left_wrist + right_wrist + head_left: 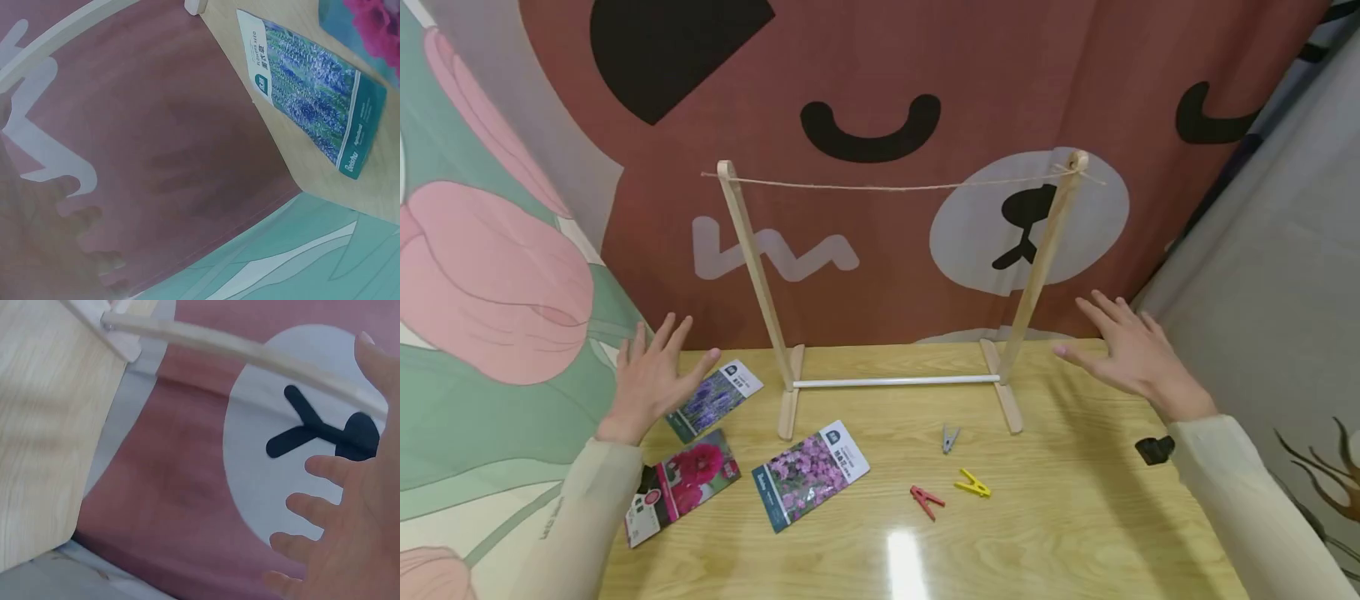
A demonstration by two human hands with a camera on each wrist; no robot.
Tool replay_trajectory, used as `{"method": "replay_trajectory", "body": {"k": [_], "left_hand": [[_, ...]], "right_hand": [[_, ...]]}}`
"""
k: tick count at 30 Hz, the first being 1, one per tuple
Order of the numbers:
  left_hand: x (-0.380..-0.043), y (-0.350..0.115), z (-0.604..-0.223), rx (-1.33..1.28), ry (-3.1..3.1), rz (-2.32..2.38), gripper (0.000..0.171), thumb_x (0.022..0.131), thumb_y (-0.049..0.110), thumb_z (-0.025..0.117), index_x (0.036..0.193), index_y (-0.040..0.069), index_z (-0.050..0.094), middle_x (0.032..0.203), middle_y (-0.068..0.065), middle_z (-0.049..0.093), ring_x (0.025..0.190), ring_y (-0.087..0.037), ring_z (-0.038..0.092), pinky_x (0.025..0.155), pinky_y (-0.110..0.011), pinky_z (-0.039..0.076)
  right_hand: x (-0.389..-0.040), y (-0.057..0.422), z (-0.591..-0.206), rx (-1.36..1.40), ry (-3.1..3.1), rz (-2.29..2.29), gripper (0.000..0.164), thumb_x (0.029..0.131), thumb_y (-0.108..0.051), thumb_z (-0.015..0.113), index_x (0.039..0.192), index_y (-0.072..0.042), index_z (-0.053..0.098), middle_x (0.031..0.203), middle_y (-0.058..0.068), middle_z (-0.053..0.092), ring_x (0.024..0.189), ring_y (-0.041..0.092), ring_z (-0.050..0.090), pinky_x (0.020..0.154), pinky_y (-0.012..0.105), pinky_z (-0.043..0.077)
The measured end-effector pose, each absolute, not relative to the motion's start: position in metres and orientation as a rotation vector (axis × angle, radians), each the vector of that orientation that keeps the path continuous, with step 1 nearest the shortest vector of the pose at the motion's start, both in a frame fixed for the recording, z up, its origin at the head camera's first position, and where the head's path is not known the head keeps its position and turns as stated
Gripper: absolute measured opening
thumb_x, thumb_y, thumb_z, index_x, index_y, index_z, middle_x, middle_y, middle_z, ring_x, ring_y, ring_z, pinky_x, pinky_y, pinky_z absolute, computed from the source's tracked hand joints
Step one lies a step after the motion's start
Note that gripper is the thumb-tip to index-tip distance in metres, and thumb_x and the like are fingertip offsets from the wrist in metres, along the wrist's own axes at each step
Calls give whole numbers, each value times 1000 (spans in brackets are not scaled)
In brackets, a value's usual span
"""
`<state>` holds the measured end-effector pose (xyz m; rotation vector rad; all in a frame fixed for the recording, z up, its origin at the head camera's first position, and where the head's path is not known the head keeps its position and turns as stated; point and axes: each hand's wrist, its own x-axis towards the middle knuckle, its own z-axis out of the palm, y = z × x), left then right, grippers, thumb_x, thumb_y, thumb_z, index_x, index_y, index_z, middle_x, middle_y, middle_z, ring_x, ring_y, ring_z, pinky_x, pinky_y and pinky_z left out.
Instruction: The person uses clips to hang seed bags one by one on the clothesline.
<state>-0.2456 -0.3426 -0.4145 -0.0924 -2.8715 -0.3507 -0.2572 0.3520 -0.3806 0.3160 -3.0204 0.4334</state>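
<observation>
My left hand (653,379) is held with fingers spread over the left side of the table, near a packet with purple-blue flowers (718,400). On the right, my right hand (1131,354) is also spread, beside the right post of a wooden frame (1037,267). Neither holds anything. A string (880,188) runs between the tops of the two posts. A packet with dark pink flowers (688,483) lies by my left sleeve, and one with light pink flowers (811,475) lies further right. Three clothespins are on the table: grey (950,438), yellow (973,483) and red (927,502).
A white rod (895,382) joins the frame's two wooden feet. Behind the wooden table (1045,533) hangs a reddish-brown curtain (880,292) with a bear print. A floral cloth (490,333) hangs at the left and a pale grey one (1262,292) at the right.
</observation>
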Motion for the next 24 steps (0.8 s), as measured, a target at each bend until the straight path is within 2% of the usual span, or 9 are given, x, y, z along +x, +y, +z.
{"method": "replay_trajectory", "body": {"k": [6, 15, 24], "left_hand": [[-246, -345, -416, -99, -2871, -386, 93, 103, 72, 45, 169, 9, 28, 173, -30, 22, 151, -71, 14, 120, -84, 9], [-248, -351, -427, -70, -2890, -395, 93, 103, 72, 44, 169, 9, 27, 173, -30, 22, 151, -71, 13, 120, -84, 8], [-250, -360, -433, -60, -2850, -422, 91, 104, 69, 45, 166, 5, 32, 170, -33, 27, 149, -73, 19, 118, -85, 12]], "right_hand": [[-247, 339, -386, 413, -2978, 510, 96, 100, -63, 63, 171, -12, 23, 177, 23, 16, 159, 55, 19, 115, 84, 15], [-232, 320, -397, 514, -2886, 655, 88, 101, -52, 70, 170, -17, 29, 174, 21, 27, 147, 58, 39, 105, 84, 34], [-226, 299, -414, 602, -2799, 687, 83, 99, -48, 74, 166, -13, 39, 167, 22, 40, 145, 53, 45, 106, 78, 40]]}}
